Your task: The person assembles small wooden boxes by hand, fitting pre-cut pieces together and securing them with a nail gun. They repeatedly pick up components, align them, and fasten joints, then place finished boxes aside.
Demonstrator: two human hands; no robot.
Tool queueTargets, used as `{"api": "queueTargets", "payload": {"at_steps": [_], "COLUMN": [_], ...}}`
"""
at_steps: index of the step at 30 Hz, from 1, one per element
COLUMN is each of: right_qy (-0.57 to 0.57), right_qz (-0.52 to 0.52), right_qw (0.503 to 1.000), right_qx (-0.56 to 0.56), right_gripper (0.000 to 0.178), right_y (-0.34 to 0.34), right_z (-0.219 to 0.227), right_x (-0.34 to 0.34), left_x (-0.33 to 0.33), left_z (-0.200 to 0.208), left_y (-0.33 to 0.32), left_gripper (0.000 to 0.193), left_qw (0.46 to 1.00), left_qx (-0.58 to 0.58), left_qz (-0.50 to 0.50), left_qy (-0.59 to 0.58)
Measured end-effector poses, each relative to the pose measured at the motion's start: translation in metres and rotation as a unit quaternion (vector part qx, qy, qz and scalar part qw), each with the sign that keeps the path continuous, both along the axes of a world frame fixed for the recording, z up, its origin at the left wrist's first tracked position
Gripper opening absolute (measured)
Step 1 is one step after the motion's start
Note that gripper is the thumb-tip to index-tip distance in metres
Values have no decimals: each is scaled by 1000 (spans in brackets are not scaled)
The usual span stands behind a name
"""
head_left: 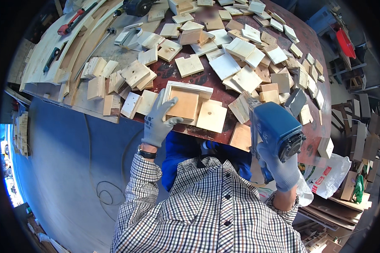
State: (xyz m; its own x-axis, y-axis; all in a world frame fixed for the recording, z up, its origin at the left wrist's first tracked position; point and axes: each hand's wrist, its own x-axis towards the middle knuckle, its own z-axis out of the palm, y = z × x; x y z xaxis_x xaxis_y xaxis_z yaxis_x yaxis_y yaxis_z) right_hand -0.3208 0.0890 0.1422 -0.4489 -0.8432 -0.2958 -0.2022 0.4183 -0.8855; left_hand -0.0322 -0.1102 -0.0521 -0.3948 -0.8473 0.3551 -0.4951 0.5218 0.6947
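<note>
My left hand (pixel 158 122), in a grey work glove, grips the left side of a wooden block (pixel 183 104) at the table's near edge. A pale wooden strip (pixel 190 87) lies along the block's far side, and a square board with a knot (pixel 211 116) is beside it on the right. In my gloved right hand (pixel 278 166) is a blue nail gun (pixel 276 124), wrapped by the fingers at its handle. Its nose is toward the loose blocks on the table, right of the wooden block; whether it touches any of them I cannot tell.
Many loose wooden blocks (pixel 190 65) cover the dark red table (pixel 310 141). Long boards (pixel 42 67) with a red tool (pixel 71 22) lie at the far left. A white plastic bag (pixel 331 177) is at the right, and a hose (pixel 105 192) curls on the floor.
</note>
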Motion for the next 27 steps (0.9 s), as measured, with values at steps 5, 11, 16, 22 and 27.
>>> {"api": "queueTargets", "payload": {"at_steps": [5, 11, 16, 22, 27], "right_qy": [69, 88, 57, 43, -60], "right_qz": [88, 122, 128, 183, 247], "right_qw": [993, 988, 990, 981, 959], "right_qx": [-45, 35, 29, 38, 123], "right_gripper": [18, 30, 33, 30, 27], "right_y": [-7, -27, -41, -72, -118], "right_z": [-14, -1, 10, 23, 28], "right_x": [-6, -4, 0, 6, 8], "left_x": [1, -2, -1, -5, -18], "left_z": [-2, 4, -5, -28, -38], "left_y": [-2, 12, 16, 7, 6], "left_gripper": [80, 106, 108, 95, 89], "left_qw": [1000, 991, 995, 976, 954], "left_qx": [-6, 66, 23, 71, 69], "left_qz": [-4, 34, 18, 13, 9], "left_qy": [14, 109, 94, 208, 291]}}
